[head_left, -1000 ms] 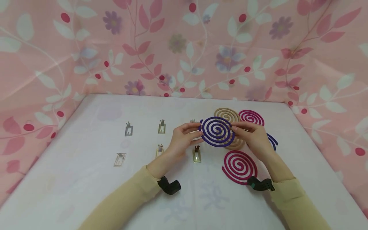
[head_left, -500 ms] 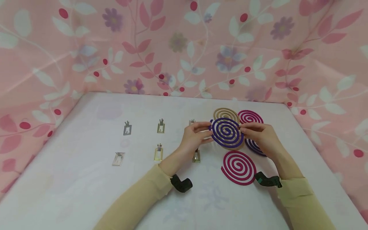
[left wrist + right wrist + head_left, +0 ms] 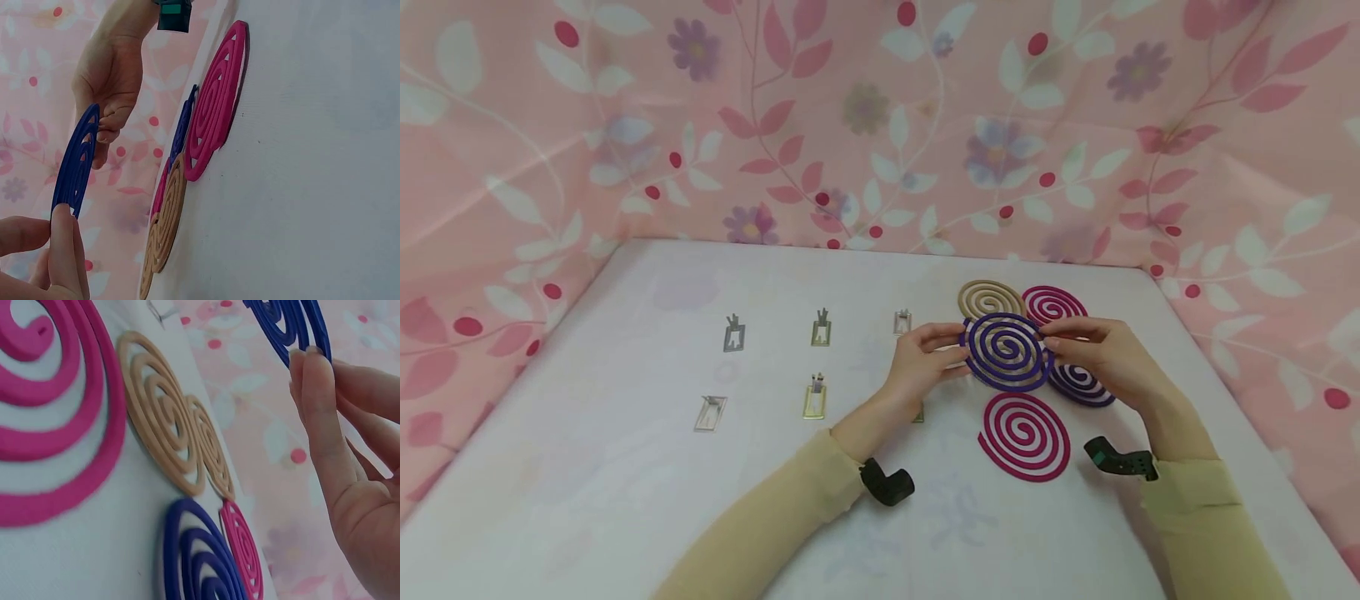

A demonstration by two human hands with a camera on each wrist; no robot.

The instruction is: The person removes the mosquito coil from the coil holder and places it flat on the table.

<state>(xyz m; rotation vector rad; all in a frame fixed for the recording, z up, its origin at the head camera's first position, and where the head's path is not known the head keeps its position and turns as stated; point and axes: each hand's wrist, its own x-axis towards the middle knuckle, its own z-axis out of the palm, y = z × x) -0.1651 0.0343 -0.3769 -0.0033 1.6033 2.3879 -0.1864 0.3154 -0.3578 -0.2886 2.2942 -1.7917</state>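
Note:
Between my two hands a purple-blue mosquito coil [image 3: 1009,348] is held up above the table. My left hand [image 3: 925,358] pinches its left edge between thumb and fingers. At the opposite edge, the thumb and fingers of my right hand [image 3: 1105,354] pinch it too. The left wrist view shows the lifted coil [image 3: 62,175] nearly edge-on, well apart from those lying on the table. Below it lie two tan coils, the far one [image 3: 988,292] and a nearer one [image 3: 169,415] mostly hidden in the head view. Another purple-blue coil [image 3: 1081,377] lies beside my right hand.
A pink coil [image 3: 1024,430] lies in front, another pink coil [image 3: 1051,307] at the back right. To the left stand small metal coil stands in two rows, including a silver one [image 3: 734,321] and a gold one [image 3: 817,385]. My left hand partly covers one stand [image 3: 918,413].
Both hands have moved right with the held coil, which now overlaps the near tan coil in the head view. The far-right stand of the back row has come into view.

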